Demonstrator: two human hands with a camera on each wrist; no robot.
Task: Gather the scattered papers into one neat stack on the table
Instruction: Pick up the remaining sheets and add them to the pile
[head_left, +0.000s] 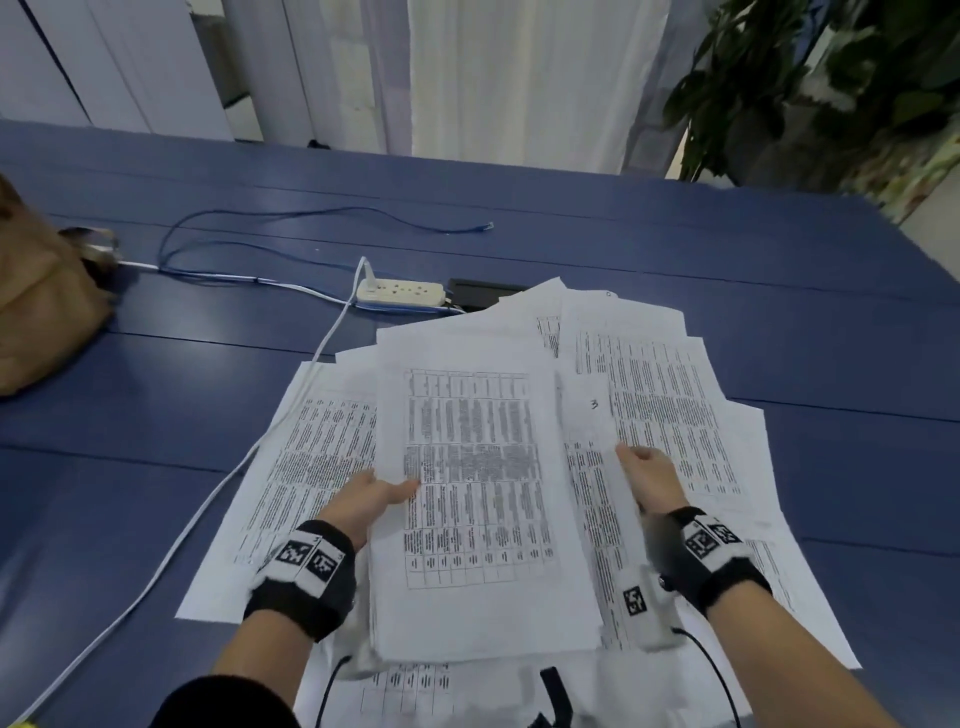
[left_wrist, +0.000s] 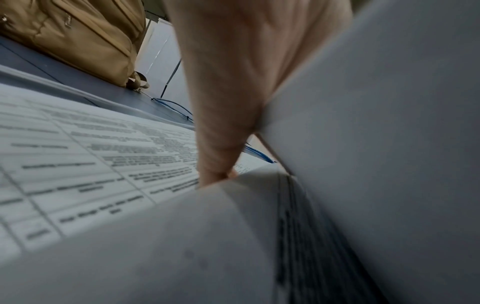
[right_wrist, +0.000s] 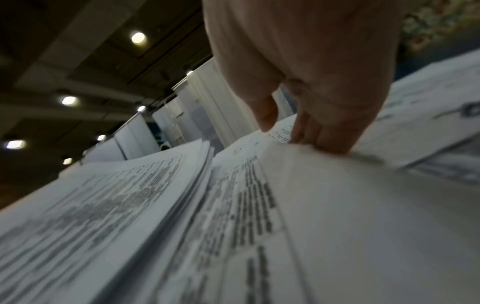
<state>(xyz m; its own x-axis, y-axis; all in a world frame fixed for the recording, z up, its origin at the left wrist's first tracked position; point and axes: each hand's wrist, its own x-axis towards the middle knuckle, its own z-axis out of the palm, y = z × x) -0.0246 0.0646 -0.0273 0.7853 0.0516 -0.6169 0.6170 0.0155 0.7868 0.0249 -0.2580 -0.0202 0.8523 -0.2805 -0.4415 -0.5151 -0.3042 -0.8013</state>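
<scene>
A thick stack of printed sheets (head_left: 478, 499) with tables lies in front of me on the blue table (head_left: 571, 239), over more loose papers (head_left: 670, 395) fanned out to both sides. My left hand (head_left: 371, 496) grips the stack's left edge, thumb on top and fingers under it; the left wrist view shows the fingers (left_wrist: 221, 144) tucked beneath lifted sheets (left_wrist: 376, 144). My right hand (head_left: 647, 475) pinches the edge of a sheet on the right side; in the right wrist view its fingers (right_wrist: 324, 131) curl onto the paper edge (right_wrist: 298, 148).
A white power strip (head_left: 400, 292) with white and blue cables (head_left: 249, 228) lies beyond the papers, its white cord (head_left: 171, 551) running down the left. A tan bag (head_left: 41, 306) sits at the far left. A dark floor box (head_left: 483, 288) and a plant (head_left: 810, 83) are behind.
</scene>
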